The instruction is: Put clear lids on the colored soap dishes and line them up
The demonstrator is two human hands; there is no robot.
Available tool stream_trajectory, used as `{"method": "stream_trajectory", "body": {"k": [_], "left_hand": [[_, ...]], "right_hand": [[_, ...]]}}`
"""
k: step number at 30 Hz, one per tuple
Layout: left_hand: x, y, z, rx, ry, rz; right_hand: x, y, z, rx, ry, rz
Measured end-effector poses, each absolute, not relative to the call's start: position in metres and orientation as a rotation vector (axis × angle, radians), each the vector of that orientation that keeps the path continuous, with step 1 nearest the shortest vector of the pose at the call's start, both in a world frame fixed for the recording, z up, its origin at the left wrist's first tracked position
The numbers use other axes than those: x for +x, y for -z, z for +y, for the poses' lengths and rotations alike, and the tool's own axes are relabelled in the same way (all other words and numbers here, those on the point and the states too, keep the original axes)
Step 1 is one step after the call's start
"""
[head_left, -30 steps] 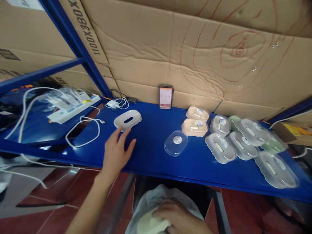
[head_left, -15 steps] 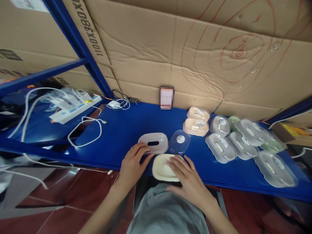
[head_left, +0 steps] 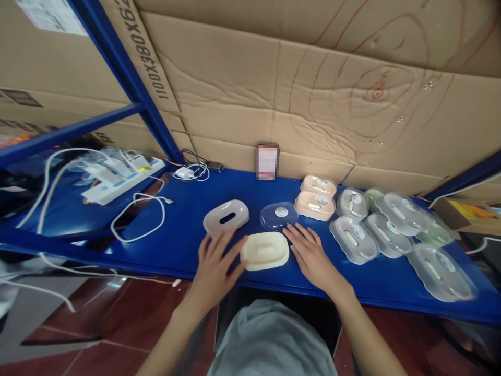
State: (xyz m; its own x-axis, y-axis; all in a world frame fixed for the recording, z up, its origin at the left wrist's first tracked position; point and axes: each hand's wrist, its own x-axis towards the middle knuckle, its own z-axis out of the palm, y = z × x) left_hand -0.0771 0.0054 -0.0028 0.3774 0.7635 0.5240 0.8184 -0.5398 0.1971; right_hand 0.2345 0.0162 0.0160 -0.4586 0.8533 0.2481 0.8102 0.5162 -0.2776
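A cream oval dish (head_left: pixel 265 256) with a raised bar along its middle lies on the blue table between my hands. My left hand (head_left: pixel 217 263) is open with spread fingers, its fingertips between that dish and a whitish oval piece with a dark slot (head_left: pixel 217 218). Past the dish's right end, my right hand (head_left: pixel 309 256) is open, palm down. Its fingertips reach the near right edge of a clear plastic lid (head_left: pixel 270 218) bearing a round white label; whether they touch it I cannot tell.
Two peach containers (head_left: pixel 315 206) and several grey ones (head_left: pixel 354 243) with clear lids and labels stand on the right. A blurred-screen phone (head_left: pixel 267 162) leans on the cardboard at the back. A white power strip (head_left: pixel 125 183) and looped cable (head_left: pixel 164 219) lie left.
The whitish slotted piece has moved left and turned. The clear lid has shifted left. My right hand has come off the cream dish to its right side, baring the raised bar.
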Motion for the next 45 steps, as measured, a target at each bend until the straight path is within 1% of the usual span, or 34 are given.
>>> {"method": "stream_trajectory", "body": {"k": [3,8,13,18,21,23,26,29,31,35,38,42,45], "left_hand": [[-0.066,0.001,-0.009,-2.788,0.787,-1.219],[-0.070,0.001,-0.023,-2.808,0.901,-1.285],[-0.089,0.000,-0.022,-2.723,0.976,-1.374],[-0.075,0.001,-0.011,-2.819,0.899,-1.288],[-0.067,-0.003,0.000,-2.795,0.883,-1.264],[-0.073,-0.004,0.012,-2.626,0.949,-1.382],[-0.096,-0.001,0.033,-2.299,1.023,-1.666],[-0.121,0.007,0.046,-2.313,1.076,-1.747],[-0.131,0.010,0.047,-2.369,1.144,-1.737],[-0.127,0.003,0.033,-2.405,1.279,-1.756],[-0.106,-0.005,0.017,-2.563,1.369,-1.633],[-0.075,-0.008,0.004,-2.806,1.327,-1.333],[-0.065,-0.007,0.002,-2.894,1.280,-1.228]], "right_hand": [[0.244,-0.017,0.027,-1.370,-0.094,-2.445],[0.240,-0.020,0.040,-1.414,0.109,-2.446],[0.254,-0.016,0.012,-1.509,0.329,-2.353],[0.276,-0.001,-0.021,-1.715,0.458,-2.181],[0.276,0.004,-0.028,-1.765,0.401,-2.084],[0.270,0.003,-0.030,-1.719,0.313,-2.057],[0.256,-0.004,-0.033,-1.513,0.119,-2.222],[0.245,-0.010,-0.034,-1.328,-0.051,-2.436],[0.241,-0.011,-0.033,-1.321,-0.107,-2.457],[0.241,-0.009,-0.033,-1.372,-0.098,-2.407],[0.243,-0.006,-0.036,-1.365,-0.060,-2.372],[0.244,-0.008,-0.039,-1.303,0.039,-2.270],[0.243,-0.012,-0.033,-1.246,0.055,-2.302]]}}
